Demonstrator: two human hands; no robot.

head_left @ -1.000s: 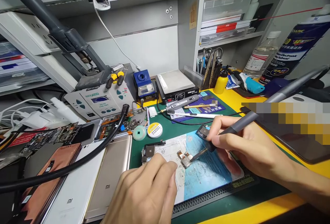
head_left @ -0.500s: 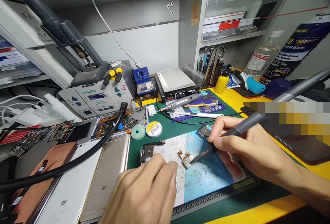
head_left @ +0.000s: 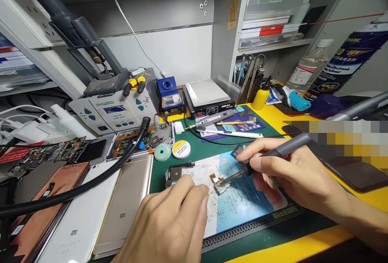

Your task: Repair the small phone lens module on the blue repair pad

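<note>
The tool between your right fingers is dark grey, the small part left of them silver and copper, the sheet beneath them white and blue, the mat around them green.

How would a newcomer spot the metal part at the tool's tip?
Find the green mat, then the blue-and-white pad on it. The metal part straddles the pad's colour border, at the tip of the tool in the right hand. Unlike nearby dark pieces, it is silvery with coppery tabs.
</note>
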